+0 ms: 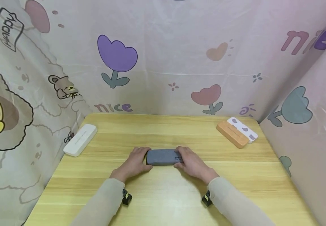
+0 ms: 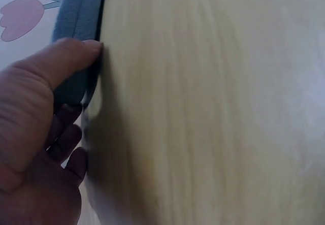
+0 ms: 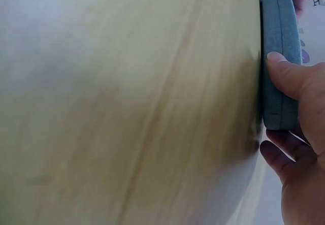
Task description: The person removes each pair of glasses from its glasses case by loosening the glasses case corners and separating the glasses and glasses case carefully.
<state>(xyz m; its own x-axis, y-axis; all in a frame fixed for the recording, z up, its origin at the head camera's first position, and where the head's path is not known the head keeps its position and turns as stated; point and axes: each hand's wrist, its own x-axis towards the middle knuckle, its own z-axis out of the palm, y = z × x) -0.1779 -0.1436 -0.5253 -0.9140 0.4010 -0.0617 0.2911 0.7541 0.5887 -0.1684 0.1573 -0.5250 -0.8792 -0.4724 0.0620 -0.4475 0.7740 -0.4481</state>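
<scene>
A grey fabric-covered glasses case (image 1: 162, 157) lies flat on the wooden table (image 1: 163, 194), lid down. My left hand (image 1: 135, 163) grips its left end, thumb on the near side and fingers wrapped behind. My right hand (image 1: 190, 162) grips the right end the same way. In the left wrist view the thumb (image 2: 61, 62) presses the case (image 2: 78, 17) along its seam. The right wrist view has the thumb (image 3: 289, 72) on the case (image 3: 278, 47) side, with the other fingers curled under its end.
A white case (image 1: 80, 139) lies at the table's left edge. An orange case (image 1: 232, 134) and a white case with purple hearts (image 1: 243, 128) sit side by side at the back right. Patterned cloth walls (image 1: 163, 56) enclose the table on three sides.
</scene>
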